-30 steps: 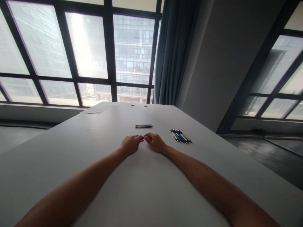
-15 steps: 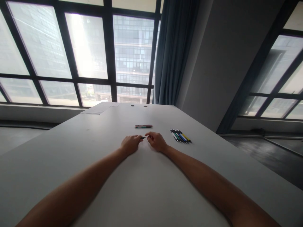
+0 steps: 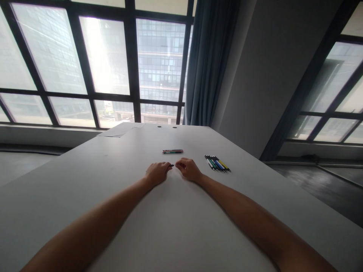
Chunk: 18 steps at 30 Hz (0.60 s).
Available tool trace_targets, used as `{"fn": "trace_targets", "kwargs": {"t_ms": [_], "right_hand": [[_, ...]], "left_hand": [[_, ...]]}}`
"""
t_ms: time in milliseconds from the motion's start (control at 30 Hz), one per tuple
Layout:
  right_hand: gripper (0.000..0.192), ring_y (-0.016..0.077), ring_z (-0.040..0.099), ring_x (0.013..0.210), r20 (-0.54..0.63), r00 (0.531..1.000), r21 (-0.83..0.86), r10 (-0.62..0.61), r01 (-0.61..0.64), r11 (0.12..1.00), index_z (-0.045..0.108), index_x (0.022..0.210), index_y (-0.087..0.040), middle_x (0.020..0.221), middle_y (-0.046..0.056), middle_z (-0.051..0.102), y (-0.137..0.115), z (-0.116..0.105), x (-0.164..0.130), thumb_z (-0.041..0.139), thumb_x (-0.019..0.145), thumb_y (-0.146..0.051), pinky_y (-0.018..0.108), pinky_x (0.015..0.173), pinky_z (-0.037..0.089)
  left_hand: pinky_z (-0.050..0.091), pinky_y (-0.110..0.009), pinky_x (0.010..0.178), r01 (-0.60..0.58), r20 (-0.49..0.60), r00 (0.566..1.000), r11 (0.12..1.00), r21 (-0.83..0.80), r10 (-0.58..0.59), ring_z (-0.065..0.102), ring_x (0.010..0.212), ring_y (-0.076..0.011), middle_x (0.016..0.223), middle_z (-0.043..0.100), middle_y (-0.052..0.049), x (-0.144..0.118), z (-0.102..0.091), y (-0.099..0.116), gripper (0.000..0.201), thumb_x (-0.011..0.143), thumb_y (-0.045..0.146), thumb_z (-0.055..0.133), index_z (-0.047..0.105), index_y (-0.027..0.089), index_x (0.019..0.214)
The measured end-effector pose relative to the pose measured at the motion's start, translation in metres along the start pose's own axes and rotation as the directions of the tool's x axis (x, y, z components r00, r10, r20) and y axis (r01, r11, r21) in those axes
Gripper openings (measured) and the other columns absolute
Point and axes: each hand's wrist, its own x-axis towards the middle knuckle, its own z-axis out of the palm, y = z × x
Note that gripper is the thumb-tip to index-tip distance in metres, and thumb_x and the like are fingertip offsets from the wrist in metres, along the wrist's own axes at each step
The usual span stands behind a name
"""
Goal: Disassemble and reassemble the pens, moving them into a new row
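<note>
Since half a second ago the right hand [image 3: 189, 169] has closed back toward the left hand [image 3: 157, 173]; both pinch a small dark pen [image 3: 172, 165] between them, mid-bench [image 3: 85, 181]. Two pens [image 3: 172, 151] lie beyond, a pen row [image 3: 217, 163] toward the right edge.

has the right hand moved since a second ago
Barely. The right hand remains just below the pair of red and green pens, pinching a small dark pen with the left hand.
</note>
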Motion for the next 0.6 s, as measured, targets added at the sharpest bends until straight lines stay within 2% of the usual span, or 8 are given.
{"fn": "trace_targets", "kwargs": {"t_ms": [133, 367, 600], "right_hand": [[0.008, 0.0104, 0.053, 0.061, -0.005, 1.0, -0.009, 0.014, -0.014, 1.0, 0.07, 0.081, -0.017, 0.076, 0.002, 0.064, 0.001, 0.0, 0.001, 0.063, 0.082, -0.017, 0.022, 0.061, 0.041], [0.007, 0.0106, 0.053, 0.059, -0.052, 0.991, -0.013, 0.123, -0.124, 0.992, 0.071, 0.077, -0.017, 0.072, 0.001, 0.065, 0.011, -0.003, 0.002, 0.064, 0.078, -0.014, 0.022, 0.059, 0.041], [0.007, 0.0102, 0.052, 0.058, -0.005, 0.995, 0.0, 0.101, -0.101, 0.995, 0.07, 0.077, -0.016, 0.072, 0.002, 0.065, 0.013, -0.004, 0.0, 0.063, 0.078, -0.017, 0.021, 0.058, 0.041]], "left_hand": [[0.045, -0.031, 0.072, 0.025, 0.008, 1.0, 0.999, 0.02, -0.025, 0.066, 0.088, -0.0219, 0.1, 0.07, -0.006, -0.001, -0.003, 0.002, 0.036, 0.097, 0.041, 0.03, 0.06, 0.023, 0.106], [0.046, -0.033, 0.072, 0.184, -0.01, 0.983, 0.982, 0.047, -0.184, 0.065, 0.088, -0.0251, 0.103, 0.068, -0.009, -0.002, -0.004, 0.002, 0.049, 0.09, 0.06, 0.035, 0.058, 0.02, 0.105], [0.045, -0.033, 0.069, 0.228, 0.006, 0.973, 0.971, 0.067, -0.229, 0.066, 0.082, -0.0252, 0.095, 0.069, -0.01, 0.0, -0.004, 0.002, 0.059, 0.09, 0.065, 0.025, 0.062, 0.018, 0.092]]}}
